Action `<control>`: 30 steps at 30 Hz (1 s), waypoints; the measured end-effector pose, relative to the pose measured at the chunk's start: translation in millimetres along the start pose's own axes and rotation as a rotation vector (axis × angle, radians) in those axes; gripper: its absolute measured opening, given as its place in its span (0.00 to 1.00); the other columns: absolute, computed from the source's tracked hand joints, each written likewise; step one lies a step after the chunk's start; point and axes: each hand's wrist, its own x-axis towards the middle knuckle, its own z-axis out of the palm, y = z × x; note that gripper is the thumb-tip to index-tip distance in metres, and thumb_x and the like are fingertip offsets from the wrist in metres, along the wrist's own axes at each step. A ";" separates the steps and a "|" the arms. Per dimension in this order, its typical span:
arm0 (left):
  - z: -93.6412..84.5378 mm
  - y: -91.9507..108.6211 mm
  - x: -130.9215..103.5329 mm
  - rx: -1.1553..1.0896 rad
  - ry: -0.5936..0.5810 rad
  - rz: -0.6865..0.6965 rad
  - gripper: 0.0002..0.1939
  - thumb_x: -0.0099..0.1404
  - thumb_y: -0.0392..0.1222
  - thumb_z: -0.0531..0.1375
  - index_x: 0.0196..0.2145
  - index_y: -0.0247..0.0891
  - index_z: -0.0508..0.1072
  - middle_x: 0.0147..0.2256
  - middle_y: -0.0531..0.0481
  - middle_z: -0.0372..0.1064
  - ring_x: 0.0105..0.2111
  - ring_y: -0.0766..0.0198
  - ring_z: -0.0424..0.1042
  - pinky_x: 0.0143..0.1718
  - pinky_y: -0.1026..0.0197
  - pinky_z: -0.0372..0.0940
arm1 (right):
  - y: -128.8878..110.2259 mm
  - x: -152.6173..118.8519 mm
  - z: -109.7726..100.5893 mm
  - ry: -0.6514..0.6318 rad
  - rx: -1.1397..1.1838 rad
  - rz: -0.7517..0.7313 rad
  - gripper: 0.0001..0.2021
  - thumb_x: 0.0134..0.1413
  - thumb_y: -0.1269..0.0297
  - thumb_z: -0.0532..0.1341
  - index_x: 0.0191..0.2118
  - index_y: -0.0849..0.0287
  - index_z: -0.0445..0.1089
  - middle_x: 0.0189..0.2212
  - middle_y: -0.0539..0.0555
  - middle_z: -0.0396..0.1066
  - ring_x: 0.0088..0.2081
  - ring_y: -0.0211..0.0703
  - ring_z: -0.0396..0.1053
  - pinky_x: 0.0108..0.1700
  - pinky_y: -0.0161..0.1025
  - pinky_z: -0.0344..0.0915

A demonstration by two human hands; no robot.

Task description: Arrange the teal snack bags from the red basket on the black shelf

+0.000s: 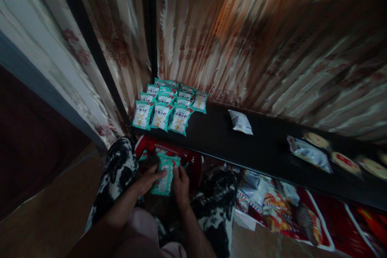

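Note:
A teal and white snack packet (165, 177) is between my hands, above a red plastic basket (196, 165). My left hand (148, 180) grips its left side, with the thumb lying across the front. My right hand (181, 185) has its fingers closed along the right edge. Whether another packet lies behind it I cannot tell. More teal packets show in the basket, partly hidden by my hands. Just beyond, several matching snack packets (161, 117) stand in rows at the left end of a black shelf (211, 129).
A white packet (241, 122) lies farther right on the shelf, then a clear-and-white packet (310, 155) and round wrapped items (346, 161). Below the shelf are red trays (326, 234) of mixed snack bags (275, 209). Black posts (152, 24) and a patterned curtain (193, 36) border the shelf.

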 end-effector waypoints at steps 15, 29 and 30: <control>-1.0 8.8 6.9 -0.041 0.249 0.134 0.28 0.46 0.52 0.68 0.43 0.35 0.73 0.37 0.44 0.76 0.36 0.56 0.75 0.38 0.58 0.68 | -4.1 -5.8 0.6 -0.133 -0.088 -0.024 0.26 0.49 0.46 0.58 0.49 0.60 0.69 0.49 0.58 0.70 0.52 0.51 0.66 0.53 0.44 0.61; -4.4 4.2 6.6 -0.002 0.204 0.119 0.29 0.51 0.52 0.66 0.50 0.41 0.68 0.46 0.45 0.73 0.46 0.57 0.71 0.44 0.58 0.67 | 6.0 -4.4 -0.3 -0.148 0.009 -0.041 0.28 0.49 0.47 0.60 0.53 0.59 0.68 0.46 0.57 0.73 0.49 0.51 0.69 0.49 0.43 0.66; -4.0 4.6 5.6 -0.005 0.189 0.108 0.30 0.50 0.51 0.66 0.50 0.41 0.68 0.45 0.45 0.73 0.46 0.56 0.72 0.44 0.58 0.67 | 6.8 -4.0 -0.6 -0.139 0.014 -0.038 0.28 0.48 0.47 0.60 0.52 0.59 0.68 0.46 0.57 0.73 0.48 0.51 0.69 0.48 0.42 0.66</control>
